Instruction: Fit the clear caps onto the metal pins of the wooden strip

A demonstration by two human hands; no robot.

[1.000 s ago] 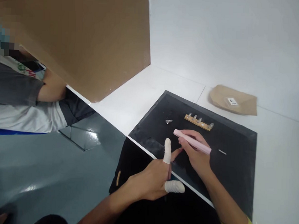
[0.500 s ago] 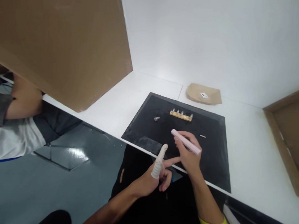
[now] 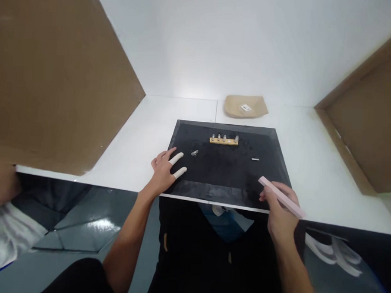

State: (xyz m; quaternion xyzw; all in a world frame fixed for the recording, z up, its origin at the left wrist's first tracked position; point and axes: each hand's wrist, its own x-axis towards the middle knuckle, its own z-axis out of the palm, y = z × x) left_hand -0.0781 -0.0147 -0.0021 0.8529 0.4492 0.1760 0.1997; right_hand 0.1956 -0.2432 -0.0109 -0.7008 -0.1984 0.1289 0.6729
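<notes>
Both hands have drawn apart since the earlier frames: the left hand (image 3: 163, 171), which hovered off the near edge close to the right, now lies flat and spread at the near left corner of the black mat (image 3: 227, 165), grasping nothing, its two white finger cots (image 3: 178, 165) pointing toward a small metal part (image 3: 194, 153). The right hand (image 3: 278, 210) has pulled back to the near right corner of the mat, closed round the pink pen-like tool (image 3: 282, 197), whose tip now points away from the work. By this, the tool looks out of use and the left hand is nearest the small part

Toward the mat's far edge lies a wooden strip with four metal pegs (image 3: 224, 140), with a short pin (image 3: 255, 159) to its right, well apart. A brown paper pouch (image 3: 245, 106) sits at the far edge of the white table (image 3: 311, 169). Cardboard panels (image 3: 56, 80) wall both sides. Nothing lies between the left fingers and the small part
</notes>
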